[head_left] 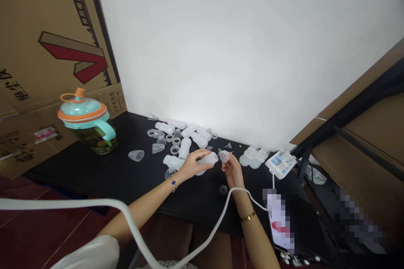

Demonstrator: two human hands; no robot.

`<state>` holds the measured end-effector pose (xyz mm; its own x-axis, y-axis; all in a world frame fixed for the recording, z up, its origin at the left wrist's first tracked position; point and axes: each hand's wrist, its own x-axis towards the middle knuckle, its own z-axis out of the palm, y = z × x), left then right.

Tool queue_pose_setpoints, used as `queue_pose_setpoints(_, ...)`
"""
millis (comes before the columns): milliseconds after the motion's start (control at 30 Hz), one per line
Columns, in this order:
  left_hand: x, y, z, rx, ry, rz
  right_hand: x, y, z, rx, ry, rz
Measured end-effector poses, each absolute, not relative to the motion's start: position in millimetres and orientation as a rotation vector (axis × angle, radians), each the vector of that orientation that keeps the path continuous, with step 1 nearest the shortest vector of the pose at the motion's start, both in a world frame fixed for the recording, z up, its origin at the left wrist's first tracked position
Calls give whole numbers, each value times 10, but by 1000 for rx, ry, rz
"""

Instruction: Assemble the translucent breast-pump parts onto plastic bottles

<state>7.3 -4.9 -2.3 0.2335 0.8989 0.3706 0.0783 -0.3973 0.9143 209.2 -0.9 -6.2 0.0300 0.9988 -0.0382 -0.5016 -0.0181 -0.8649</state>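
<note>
The person wears a loose white short sleeve (90, 253) on the left arm, and both forearms are otherwise bare. The left wrist (176, 178) carries a thin bracelet (173, 183) with a small dark blue cross-shaped charm, the right wrist (243, 209) a slim gold bangle (248, 216). A thick white cable (126, 214) crosses the forearms; its attachment cannot be seen.

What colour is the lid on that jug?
Turquoise lid with orange trim, clearest in the head view.
</note>
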Motion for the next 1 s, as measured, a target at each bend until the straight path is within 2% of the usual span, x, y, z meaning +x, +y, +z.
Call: queue_pose_setpoints(1000,95,-68,31,1663,996,1190,2026,-54,-31,-1008,-1073,1146)
